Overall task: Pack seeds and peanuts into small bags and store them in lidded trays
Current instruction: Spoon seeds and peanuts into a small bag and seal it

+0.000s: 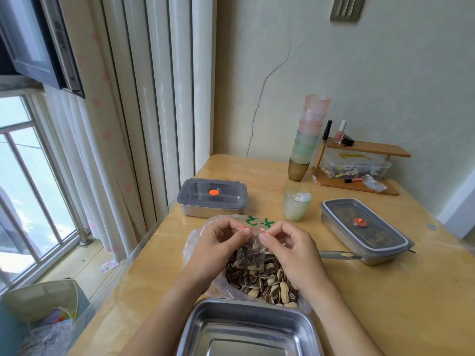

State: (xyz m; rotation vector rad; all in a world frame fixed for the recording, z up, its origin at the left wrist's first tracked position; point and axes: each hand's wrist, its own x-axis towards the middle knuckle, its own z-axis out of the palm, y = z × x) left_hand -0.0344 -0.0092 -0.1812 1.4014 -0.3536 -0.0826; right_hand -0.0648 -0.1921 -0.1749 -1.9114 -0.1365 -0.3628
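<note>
A small clear zip bag (250, 255) with a red seal strip holds sunflower seeds. My left hand (221, 246) pinches its top left edge and my right hand (288, 249) pinches its top right edge, above a large open plastic bag (259, 281) of striped seeds and peanuts. An open steel tray (246, 330) with no lid lies nearest me. A steel tray with a grey lid (212, 197) stands at the back left. Another lidded tray (365, 231) lies at the right, with dark contents under its lid.
A green glass (297, 204) stands behind the big bag. A stack of coloured cups (307, 136) and a wooden rack (359, 165) with a clear box and nail polish fill the back right. A metal scoop handle (339, 254) lies beside the right tray. The curtain and window are left.
</note>
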